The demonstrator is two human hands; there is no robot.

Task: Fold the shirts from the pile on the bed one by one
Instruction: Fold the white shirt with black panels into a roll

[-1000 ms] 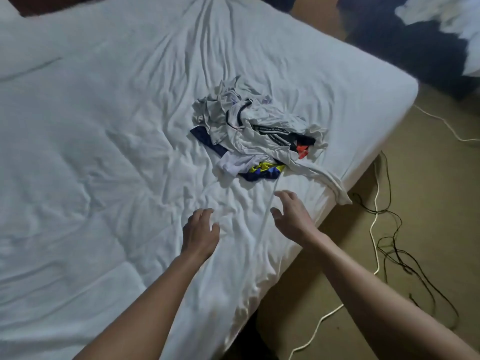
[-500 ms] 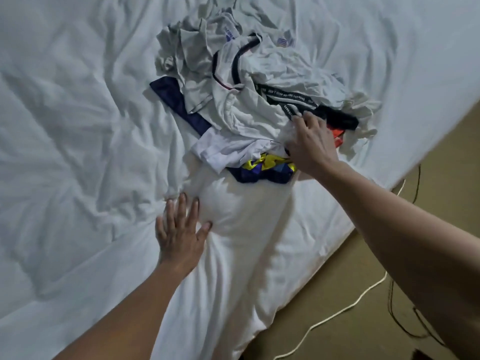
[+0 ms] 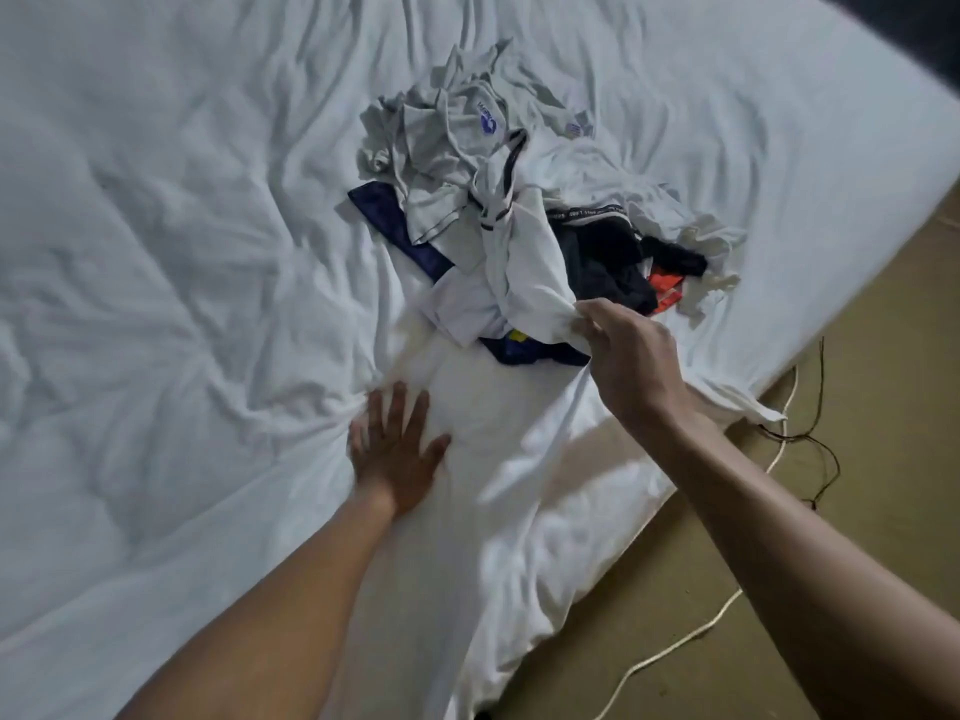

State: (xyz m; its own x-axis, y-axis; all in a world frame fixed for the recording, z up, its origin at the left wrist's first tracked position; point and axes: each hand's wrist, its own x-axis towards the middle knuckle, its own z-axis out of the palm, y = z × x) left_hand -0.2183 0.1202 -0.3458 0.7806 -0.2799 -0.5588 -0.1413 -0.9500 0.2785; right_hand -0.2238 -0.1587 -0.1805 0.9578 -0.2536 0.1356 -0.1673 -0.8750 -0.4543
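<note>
Your right hand (image 3: 628,356) pinches the white shirt (image 3: 524,272), left hand (image 3: 397,449) spread on the bed (image 3: 156,252); yank and the pile (image 3: 447,163) (looks tangled) may follow.

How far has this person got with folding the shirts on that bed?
Barely started. Done: no folded shirt shows anywhere on the bed. In hand: the right hand pinches a white shirt at the near side of the pile, while the left hand presses flat on the bed. Left: everything, including the crumpled grey shirt and black garment.
</note>
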